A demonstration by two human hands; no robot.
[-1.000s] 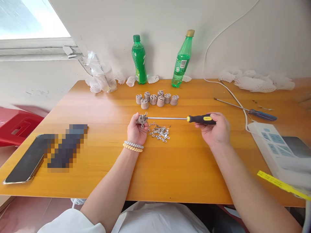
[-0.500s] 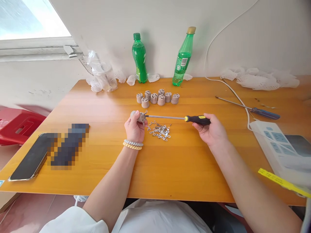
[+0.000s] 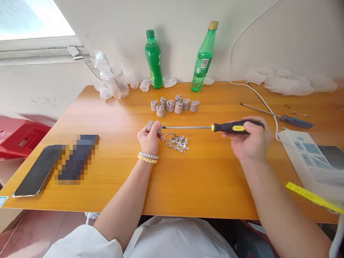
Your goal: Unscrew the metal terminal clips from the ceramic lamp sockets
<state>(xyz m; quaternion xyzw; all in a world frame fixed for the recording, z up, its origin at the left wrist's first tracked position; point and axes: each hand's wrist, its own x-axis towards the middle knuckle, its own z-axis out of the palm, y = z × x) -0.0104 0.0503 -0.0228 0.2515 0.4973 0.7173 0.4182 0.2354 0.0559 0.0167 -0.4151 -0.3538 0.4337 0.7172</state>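
Orange wooden table against white wall, screwdriver lying left-right at frame centre, tip leftward at grey socket, left hand fingers clasping socket, right hand fingers wrapped round handle.

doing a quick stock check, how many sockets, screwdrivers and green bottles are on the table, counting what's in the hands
ceramic sockets: 8, with 7 in the group and 1 in the left hand
screwdrivers: 2, the yellow-black one in the right hand and a blue one
green bottles: 2
total: 12

Bright daylight from window, soft shadows, edges stretched, blurred
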